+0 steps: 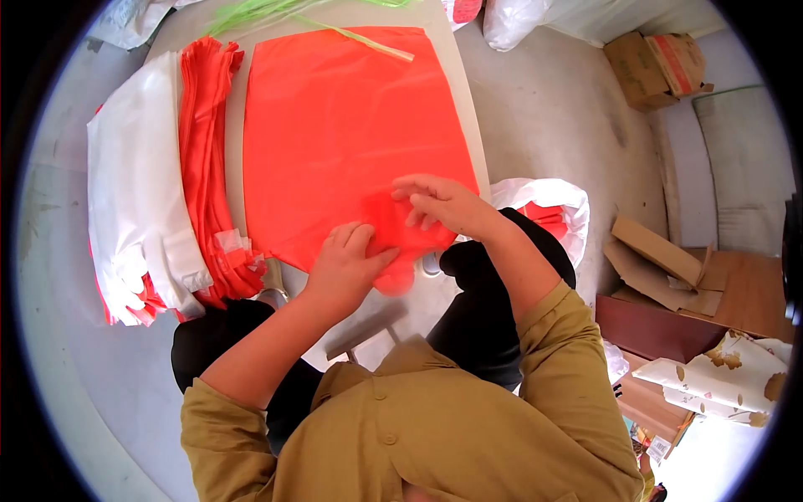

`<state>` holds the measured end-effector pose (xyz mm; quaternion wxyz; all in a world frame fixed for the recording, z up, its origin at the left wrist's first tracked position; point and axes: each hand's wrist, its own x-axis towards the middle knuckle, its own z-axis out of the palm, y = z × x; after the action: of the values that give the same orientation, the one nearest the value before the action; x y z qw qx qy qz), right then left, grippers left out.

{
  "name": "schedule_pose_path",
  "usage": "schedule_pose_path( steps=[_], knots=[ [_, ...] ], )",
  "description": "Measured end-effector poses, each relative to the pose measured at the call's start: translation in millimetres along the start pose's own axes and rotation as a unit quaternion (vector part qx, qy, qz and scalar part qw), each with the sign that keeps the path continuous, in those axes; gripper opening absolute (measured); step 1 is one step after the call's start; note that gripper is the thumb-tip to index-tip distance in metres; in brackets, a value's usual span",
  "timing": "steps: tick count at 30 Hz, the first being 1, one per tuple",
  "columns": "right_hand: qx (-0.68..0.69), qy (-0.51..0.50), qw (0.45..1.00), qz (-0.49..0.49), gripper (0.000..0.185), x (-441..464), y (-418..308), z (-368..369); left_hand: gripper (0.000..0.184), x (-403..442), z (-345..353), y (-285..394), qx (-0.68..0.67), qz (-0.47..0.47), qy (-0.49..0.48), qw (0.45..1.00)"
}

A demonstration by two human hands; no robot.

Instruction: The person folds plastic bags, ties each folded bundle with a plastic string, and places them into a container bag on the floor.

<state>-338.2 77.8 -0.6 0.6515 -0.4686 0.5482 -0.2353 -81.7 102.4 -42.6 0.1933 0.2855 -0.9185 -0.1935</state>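
Two bare hands at the near edge of a red plastic bag on a table

A pale table (456,84) carries a flat red plastic bag (335,117), spread over most of its width. Green plastic strips (280,8) lie at the far end, some crossing the bag's far edge. To the left, a white plastic bag bundle (134,159) lies against a red plastic bag bundle (203,151). To the right, on a grey floor (535,109), a white sack (577,205) with red contents stands beside the table; farther out are a closed carton (636,75) and an opened cardboard box (744,289).

Both hands are at the bag's near end. The left hand (355,258) rests on the near margin, fingers bent, thumb apart from them and pointing right, above a loose red flap (393,280). The right hand (439,205) lies over the near right part, fingers curved and spaced apart. Red film shows between the hands; whether either pinches it cannot be told.
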Motion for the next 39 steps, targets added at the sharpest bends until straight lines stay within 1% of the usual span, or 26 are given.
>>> schedule_pose_path(
  steps=[3, 5, 6, 8, 9, 11, 12, 15, 18, 21, 24, 27, 30, 32, 33, 35, 36, 38, 39],
  knots=[
    [-0.024, 0.042, 0.997, -0.065, 0.04, 9, 19, 8, 0.041, -1, 2, 0, 0.009, 0.01, 0.041, 0.999],
    [-0.186, 0.088, 0.971, -0.12, 0.039, 8, 14, 10, 0.038, -5, 8, 0, 0.04, 0.023, 0.072, 0.996],
    [-0.265, 0.111, 0.947, -0.146, 0.039, 7, 11, 12, 0.035, -3, 5, -1, 0.048, 0.051, 0.068, 0.995],
    [-0.294, 0.093, 0.933, -0.183, 0.037, 12, 17, 16, 0.03, 2, -4, -1, 0.062, 0.109, 0.059, 0.99],
    [-0.309, 0.085, 0.926, -0.202, 0.037, 14, 18, 17, 0.028, 4, -5, 0, 0.066, 0.114, 0.05, 0.99],
    [-0.266, 0.098, 0.939, -0.197, 0.036, 14, 15, 20, 0.025, 5, -6, 1, 0.073, 0.122, 0.033, 0.989],
    [-0.245, 0.103, 0.944, -0.194, 0.036, 16, 12, 21, 0.024, 6, -5, 1, 0.066, 0.113, 0.03, 0.991],
    [-0.348, 0.116, 0.893, -0.262, 0.036, 24, 6, 23, 0.022, 8, -5, 4, 0.049, 0.095, 0.023, 0.994],
    [-0.37, 0.052, 0.9, -0.226, 0.037, 25, 0, 29, 0.023, 10, -5, 6, 0.043, 0.085, 0.021, 0.995],
    [-0.386, 0.091, 0.867, -0.301, 0.032, 28, 6, 32, 0.026, 9, -5, 8, 0.037, 0.067, 0.023, 0.997],
    [-0.436, 0.053, 0.839, -0.321, 0.024, 33, 11, 29, 0.029, 10, -8, 9, 0.027, 0.059, 0.021, 0.998],
    [-0.453, 0.061, 0.841, -0.287, 0.019, 35, 15, 27, 0.032, 10, -9, 8, 0.017, 0.051, 0.021, 0.998],
    [-0.429, 0.089, 0.854, -0.28, 0.02, 31, 9, 25, 0.033, 10, -9, 7, -0.006, 0.038, 0.03, 0.999],
    [-0.38, 0.078, 0.876, -0.286, 0.021, 24, 2, 22, 0.034, 12, -6, 4, -0.04, 0.023, 0.046, 0.998],
    [-0.356, 0.072, 0.886, -0.289, 0.022, 20, -2, 19, 0.033, 13, -7, 3, -0.068, 0.005, 0.043, 0.997],
    [-0.225, 0.023, 0.954, -0.197, 0.024, 9, -10, 11, 0.031, 17, -9, 1, -0.127, -0.031, 0.037, 0.991],
    [-0.157, -0.003, 0.976, -0.148, 0.025, 4, -11, 7, 0.03, 18, -10, 1, -0.141, -0.069, 0.018, 0.987],
    [-0.148, -0.02, 0.979, -0.142, 0.026, -4, -8, 1, 0.028, 21, -11, 0, -0.171, -0.145, -0.018, 0.974],
    [-0.142, -0.029, 0.98, -0.138, 0.027, -6, -6, 1, 0.026, 22, -10, -1, -0.17, -0.161, -0.016, 0.972]
  ],
)
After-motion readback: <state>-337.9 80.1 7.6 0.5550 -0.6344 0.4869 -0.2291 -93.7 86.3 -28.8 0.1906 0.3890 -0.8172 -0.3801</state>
